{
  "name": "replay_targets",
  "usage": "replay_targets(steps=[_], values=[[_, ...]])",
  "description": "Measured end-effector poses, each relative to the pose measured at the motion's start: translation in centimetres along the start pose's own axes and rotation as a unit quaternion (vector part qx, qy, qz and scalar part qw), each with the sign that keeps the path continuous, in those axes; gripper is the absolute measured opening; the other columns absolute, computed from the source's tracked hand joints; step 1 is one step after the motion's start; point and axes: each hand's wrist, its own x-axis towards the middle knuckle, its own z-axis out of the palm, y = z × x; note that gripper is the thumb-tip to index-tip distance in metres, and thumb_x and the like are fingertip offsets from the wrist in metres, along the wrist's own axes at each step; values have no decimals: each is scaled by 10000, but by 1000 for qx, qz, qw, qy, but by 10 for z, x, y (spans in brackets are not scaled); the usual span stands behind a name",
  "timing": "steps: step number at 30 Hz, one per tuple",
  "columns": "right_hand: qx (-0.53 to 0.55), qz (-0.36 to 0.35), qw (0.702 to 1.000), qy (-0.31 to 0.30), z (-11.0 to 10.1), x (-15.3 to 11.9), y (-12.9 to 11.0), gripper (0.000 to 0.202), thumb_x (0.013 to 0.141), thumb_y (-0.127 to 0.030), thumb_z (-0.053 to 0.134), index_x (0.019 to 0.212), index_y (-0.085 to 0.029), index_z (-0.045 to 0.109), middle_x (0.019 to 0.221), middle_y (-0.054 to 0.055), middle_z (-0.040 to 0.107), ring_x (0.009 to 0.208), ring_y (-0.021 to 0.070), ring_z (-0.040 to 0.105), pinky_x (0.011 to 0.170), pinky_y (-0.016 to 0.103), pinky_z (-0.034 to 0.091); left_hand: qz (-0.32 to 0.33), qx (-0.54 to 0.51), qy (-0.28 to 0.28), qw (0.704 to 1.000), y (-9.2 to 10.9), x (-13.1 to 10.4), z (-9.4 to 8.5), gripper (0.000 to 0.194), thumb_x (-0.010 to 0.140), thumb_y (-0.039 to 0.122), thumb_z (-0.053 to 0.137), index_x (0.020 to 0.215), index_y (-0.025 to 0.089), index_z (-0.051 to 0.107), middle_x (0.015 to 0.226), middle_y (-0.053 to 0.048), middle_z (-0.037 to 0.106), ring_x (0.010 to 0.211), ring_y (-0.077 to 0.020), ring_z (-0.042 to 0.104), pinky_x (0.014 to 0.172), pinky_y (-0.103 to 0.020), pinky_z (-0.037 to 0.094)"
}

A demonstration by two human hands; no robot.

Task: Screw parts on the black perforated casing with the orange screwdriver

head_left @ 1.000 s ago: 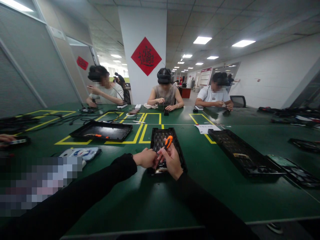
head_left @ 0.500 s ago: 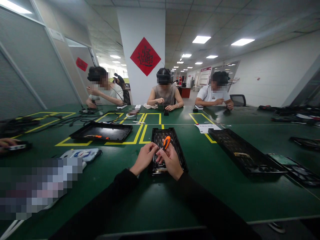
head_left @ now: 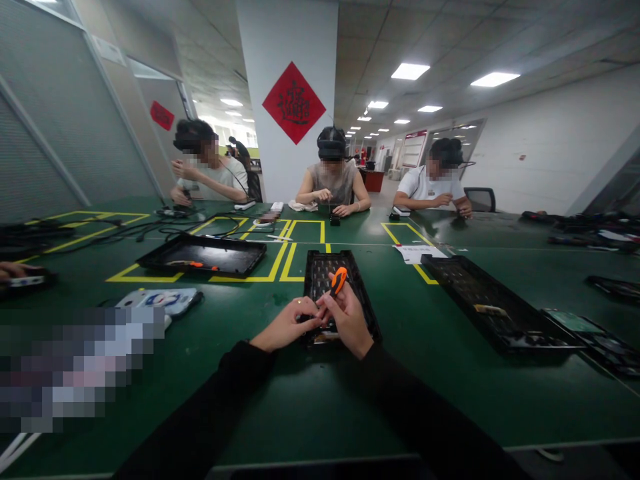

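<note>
My right hand (head_left: pixel 351 321) is closed around a screwdriver (head_left: pixel 339 281) with an orange and black handle. The handle tilts up and away from me, and its tip is hidden by the fingers. Close beside it, my left hand (head_left: pixel 289 323) is pinched with its fingertips against those of the right hand. What it holds, if anything, cannot be made out. Both hands hover over the near part of a black tray (head_left: pixel 330 257), which has rows of small pieces inside. A pale, brownish part (head_left: pixel 327 338) lies at the tray's near end.
To the left stands a black tray (head_left: pixel 230 251) with orange items in it. A long black tray (head_left: pixel 493 300) lies on the right, beside a device with a green panel (head_left: pixel 570 321). A patterned phone case (head_left: pixel 163 301) is at left. Three people sit across the green table (head_left: pixel 280 413).
My left hand has turned flatter, its thumb and fingers now pinching beside the right fingers. The screwdriver has shifted slightly right with my right hand. The view has tilted a little.
</note>
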Motion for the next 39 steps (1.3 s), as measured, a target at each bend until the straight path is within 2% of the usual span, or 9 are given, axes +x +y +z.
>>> replay_targets(steps=[6,13,28,32,35,39], values=[[-10,0,1000,-3,-1,0,1,478,828,-301,523,1275,-196,388,816,10,585,590,87,559,482,191,490,-7,-5,15,1000,-6,-1,4,237,788,373,581,821,172,702,813,-58,630,827,-165,560,784,-286,404],[-23,-3,1000,-3,-1,1,0,476,836,-299,512,1283,-175,408,787,5,582,584,84,553,514,201,485,-9,-8,39,999,-12,0,6,222,736,365,643,731,144,668,783,-55,643,789,-162,575,780,-299,408],[-55,-7,998,-1,-1,2,2,453,842,-314,505,1261,-161,426,838,33,614,655,111,580,578,226,494,-20,-14,48,999,-9,1,7,213,699,341,672,689,135,618,753,-37,638,763,-154,570,771,-288,409],[-103,-13,995,3,-2,2,2,397,825,-336,526,1186,-172,507,869,37,606,676,120,572,563,226,485,-20,-12,45,999,-6,1,6,226,699,347,668,665,135,598,735,-33,626,747,-152,563,752,-285,414],[-145,-24,989,19,-4,2,1,339,787,-332,577,1083,-167,572,791,20,588,620,111,540,524,217,464,-23,-8,47,999,-4,2,6,222,704,345,659,664,137,592,733,-31,620,742,-150,557,741,-280,414],[-119,-26,992,40,-4,3,1,313,734,-305,635,1004,-163,569,773,15,597,629,117,553,527,216,472,-29,-2,51,998,-4,2,6,219,702,341,660,667,137,589,730,-26,613,743,-148,555,736,-276,412]])
